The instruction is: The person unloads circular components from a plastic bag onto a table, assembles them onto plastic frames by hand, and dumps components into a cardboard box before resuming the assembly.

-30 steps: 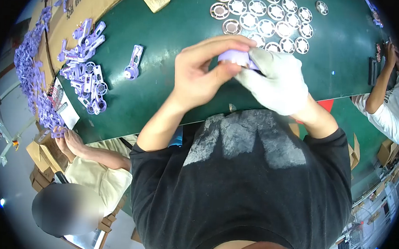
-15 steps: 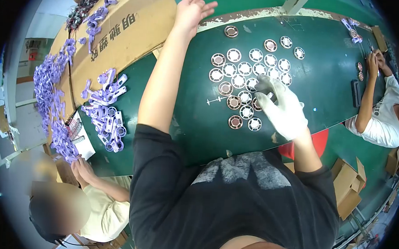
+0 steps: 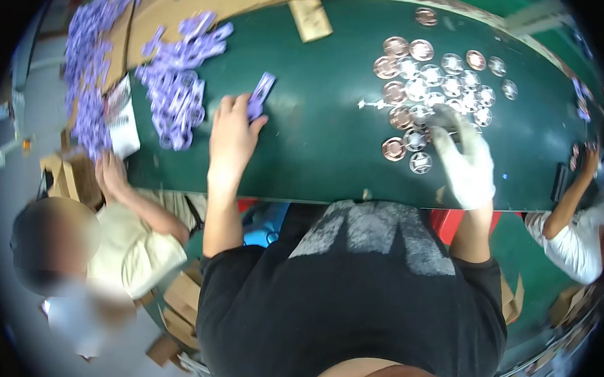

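Observation:
My bare left hand (image 3: 234, 136) is over the green table, its fingers closed on a purple plastic part (image 3: 263, 89) with a long flat arm that sticks out beyond them. My right hand (image 3: 468, 166), in a white glove with greyed fingertips, hovers at the near side of a cluster of round spoked discs (image 3: 416, 90), some silver and some copper-coloured. Its fingers are curled together; blur hides what is between them. A thin silver piece with crossbars (image 3: 376, 105) lies left of the discs.
A heap of purple parts (image 3: 177, 100) lies left of my left hand, with a larger pile (image 3: 91, 102) beyond it by the cardboard (image 3: 181, 22). A co-worker's hand (image 3: 113, 175) is near that pile; another person's hand (image 3: 589, 161) is at the far right.
My left hand has come down from the far side of the table onto a purple part. My right hand stays by the discs. The head view has shifted.

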Demonstrator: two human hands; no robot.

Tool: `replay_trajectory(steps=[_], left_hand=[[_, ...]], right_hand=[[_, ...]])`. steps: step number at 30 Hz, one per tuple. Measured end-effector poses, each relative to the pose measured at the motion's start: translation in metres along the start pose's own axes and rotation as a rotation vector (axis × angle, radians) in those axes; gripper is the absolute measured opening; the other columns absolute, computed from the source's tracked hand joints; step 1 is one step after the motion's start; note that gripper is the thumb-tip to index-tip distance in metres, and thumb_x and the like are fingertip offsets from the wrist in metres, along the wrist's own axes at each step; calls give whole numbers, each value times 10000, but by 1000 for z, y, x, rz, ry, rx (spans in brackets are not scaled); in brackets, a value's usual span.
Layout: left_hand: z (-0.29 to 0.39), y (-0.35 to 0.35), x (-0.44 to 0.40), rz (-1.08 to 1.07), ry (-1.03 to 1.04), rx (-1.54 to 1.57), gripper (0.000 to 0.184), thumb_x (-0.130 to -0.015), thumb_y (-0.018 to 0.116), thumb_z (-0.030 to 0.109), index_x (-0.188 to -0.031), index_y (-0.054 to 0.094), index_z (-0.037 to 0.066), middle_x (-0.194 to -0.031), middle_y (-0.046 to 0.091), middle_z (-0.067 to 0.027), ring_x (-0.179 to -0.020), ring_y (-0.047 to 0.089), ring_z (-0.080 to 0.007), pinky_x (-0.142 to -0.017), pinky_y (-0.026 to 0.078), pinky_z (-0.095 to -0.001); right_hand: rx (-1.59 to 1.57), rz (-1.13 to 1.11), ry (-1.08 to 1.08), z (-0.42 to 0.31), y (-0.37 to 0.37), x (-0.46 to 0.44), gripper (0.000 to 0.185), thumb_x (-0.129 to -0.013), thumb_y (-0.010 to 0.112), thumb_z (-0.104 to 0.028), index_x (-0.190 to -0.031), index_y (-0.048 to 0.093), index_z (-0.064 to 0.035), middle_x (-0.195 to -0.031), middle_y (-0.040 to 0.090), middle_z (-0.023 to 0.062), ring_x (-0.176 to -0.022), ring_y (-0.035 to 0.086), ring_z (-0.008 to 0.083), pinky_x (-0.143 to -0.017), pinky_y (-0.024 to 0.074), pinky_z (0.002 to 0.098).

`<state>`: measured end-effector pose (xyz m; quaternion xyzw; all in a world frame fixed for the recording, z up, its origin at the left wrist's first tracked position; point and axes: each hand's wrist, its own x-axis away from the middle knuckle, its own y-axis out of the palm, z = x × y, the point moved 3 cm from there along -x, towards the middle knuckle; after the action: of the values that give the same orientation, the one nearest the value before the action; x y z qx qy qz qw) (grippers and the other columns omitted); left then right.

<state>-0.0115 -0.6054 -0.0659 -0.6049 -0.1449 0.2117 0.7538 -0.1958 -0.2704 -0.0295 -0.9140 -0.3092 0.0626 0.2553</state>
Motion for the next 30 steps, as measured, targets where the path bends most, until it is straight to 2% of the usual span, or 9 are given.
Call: replay_trajectory(steps=[3, 6, 11, 13, 16, 19, 20, 23, 30], left_hand=[[9, 6, 8, 59, 45, 247, 434, -850, 779, 147, -1254, 654, 44, -1211, 613, -164, -1073, 627, -394, -896, 527, -455], [53, -10, 8, -19, 241, 443, 371, -870, 750, 116, -1220, 668, 22, -1127, 638, -166, -1014, 648, -363, -882, 532, -416], [126, 16, 12, -550, 539, 1154, 265, -956, 645, 142, -1164, 660, -21, -971, 665, -136, -847, 656, -269, -736, 520, -360], [145, 20, 10, -645, 414, 1189, 244, -973, 613, 152, -1148, 651, -14, -940, 661, -134, -867, 666, -260, -724, 522, -342], [153, 39, 10, -394, 357, 1200, 300, -947, 686, 226, -1167, 651, 26, -998, 649, -106, -895, 675, -255, -719, 532, -339], [165, 40, 15, -34, 537, 577, 435, -870, 778, 331, -1201, 652, 79, -1093, 626, -68, -907, 680, -251, -722, 547, -348], [166, 51, 20, -12, 557, 508, 565, -769, 834, 407, -1214, 653, 108, -1153, 601, -40, -902, 677, -246, -712, 552, -365], [170, 64, 24, -39, 604, 381, 569, -753, 849, 403, -1196, 655, 103, -1138, 604, -41, -908, 677, -238, -704, 550, -363], [167, 46, 9, 42, 471, 728, 581, -640, 934, 428, -978, 595, 99, -912, 597, -15, -720, 618, -222, -603, 509, -333]], right_hand=[[23, -58, -5, -11, 14, -4, 373, -939, 674, -137, -1294, 643, -26, -1121, 735, 152, -1003, 708, 289, -878, 550, 390], [255, -78, -287, -37, 29, -7, 383, -875, 709, -136, -1244, 668, -42, -1221, 681, 162, -1105, 664, 345, -908, 546, 429], [520, -121, -736, -48, 45, 1, 420, -778, 705, -124, -1196, 666, -106, -1187, 652, 108, -1195, 604, 345, -1011, 498, 467], [575, -103, -706, -34, 34, 6, 440, -780, 745, -188, -1204, 657, -108, -1086, 664, 79, -1100, 623, 313, -928, 505, 464], [620, -174, -429, -10, 11, 19, 385, -833, 766, -220, -1189, 684, -102, -976, 662, 90, -915, 645, 292, -824, 495, 423], [623, -13, -315, 8, -9, 30, 359, -836, 774, -227, -1155, 687, -88, -939, 671, 78, -860, 662, 294, -772, 521, 401], [626, 7, -298, 12, -13, 32, 356, -834, 777, -229, -1148, 688, -85, -937, 674, 77, -856, 665, 293, -770, 524, 398], [632, 43, -259, 21, -17, 34, 353, -827, 786, -232, -1132, 691, -80, -933, 684, 77, -850, 676, 289, -768, 529, 391], [665, -35, -222, 11, -4, 32, 343, -822, 792, -243, -1129, 705, -117, -948, 700, 69, -852, 688, 282, -782, 543, 390]])
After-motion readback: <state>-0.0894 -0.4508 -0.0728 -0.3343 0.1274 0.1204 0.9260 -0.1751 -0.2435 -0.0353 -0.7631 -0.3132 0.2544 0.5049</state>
